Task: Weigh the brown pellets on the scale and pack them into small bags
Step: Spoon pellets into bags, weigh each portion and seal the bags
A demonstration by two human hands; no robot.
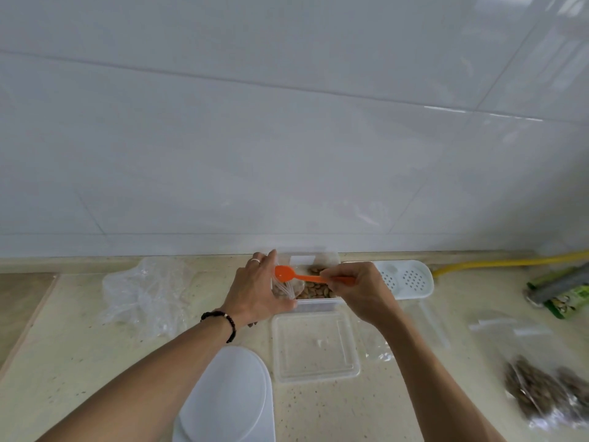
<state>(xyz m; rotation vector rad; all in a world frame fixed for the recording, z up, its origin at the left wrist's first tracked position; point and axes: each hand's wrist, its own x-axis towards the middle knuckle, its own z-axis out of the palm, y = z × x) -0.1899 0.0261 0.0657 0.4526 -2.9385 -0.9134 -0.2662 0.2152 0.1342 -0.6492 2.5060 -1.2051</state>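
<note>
Pale speckled counter (79, 362) under white tiled wall (287, 122). Brown pellets (315, 289) in clear tub (318, 304) by the wall; small bag (285, 287) pinched open in left hand (255, 293), orange spoon (288, 274) pinched by right hand (360, 290), bowl over bag mouth. Spill risk if limp mouth sags; clear lid (315, 346) just in front, filled bags (541, 393) well right, bare room left.

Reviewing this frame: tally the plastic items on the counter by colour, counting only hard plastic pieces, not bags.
Orange: 1, the spoon
Clear: 2, the pellet container and the flat lid
White: 2, the perforated tray and the oval lid
Total: 5
</note>
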